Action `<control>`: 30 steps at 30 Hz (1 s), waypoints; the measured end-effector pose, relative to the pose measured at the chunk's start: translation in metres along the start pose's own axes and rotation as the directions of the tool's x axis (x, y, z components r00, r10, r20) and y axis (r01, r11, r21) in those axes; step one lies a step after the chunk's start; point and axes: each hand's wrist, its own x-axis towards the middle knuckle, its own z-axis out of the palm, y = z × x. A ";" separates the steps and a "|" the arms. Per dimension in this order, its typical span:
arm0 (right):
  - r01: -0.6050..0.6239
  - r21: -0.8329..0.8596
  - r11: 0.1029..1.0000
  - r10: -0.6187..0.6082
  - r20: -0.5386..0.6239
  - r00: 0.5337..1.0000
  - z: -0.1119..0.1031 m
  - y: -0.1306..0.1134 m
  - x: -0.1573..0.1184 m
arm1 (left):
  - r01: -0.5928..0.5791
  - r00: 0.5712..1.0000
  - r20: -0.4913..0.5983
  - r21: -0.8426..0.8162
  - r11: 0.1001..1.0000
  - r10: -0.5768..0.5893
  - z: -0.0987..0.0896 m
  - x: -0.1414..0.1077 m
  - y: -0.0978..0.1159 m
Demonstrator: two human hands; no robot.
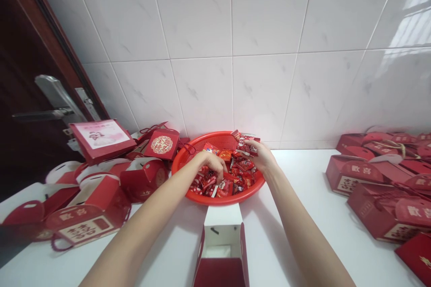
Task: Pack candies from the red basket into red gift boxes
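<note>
A red plastic basket [218, 202] holds many red-wrapped candies [244, 168]. My left hand [211, 165] reaches down into the basket among the candies, its fingers bent and curled; whatever lies between its fingertips is hidden. At the basket's right side, my right hand [257, 153] is closed on red candy packets [244, 143], held above the pile. In front of the basket stands an open red box [220, 271] with a white inside and its white flap raised toward the basket's rim.
Red gift boxes [97, 206] are heaped on the left of the white table [296, 179], near a dark door with a metal handle [55, 98]. More red boxes [357, 172] lie in rows at the right. A tiled wall [262, 89] rises behind.
</note>
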 end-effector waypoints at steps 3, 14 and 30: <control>0.001 -0.003 1.000 -0.001 -0.008 1.000 0.001 -0.001 -0.001 | 0.034 0.997 0.071 0.006 0.999 -0.034 -0.004 -0.008 0.002; -0.005 -0.010 1.000 0.006 0.003 1.000 0.001 -0.001 -0.002 | -0.149 0.971 -0.211 -0.182 0.972 0.110 -0.016 -0.015 -0.004; -0.021 -0.026 0.999 0.021 0.010 1.000 -0.003 0.001 0.003 | -0.209 0.879 -0.477 -0.343 0.916 0.022 -0.019 -0.012 -0.009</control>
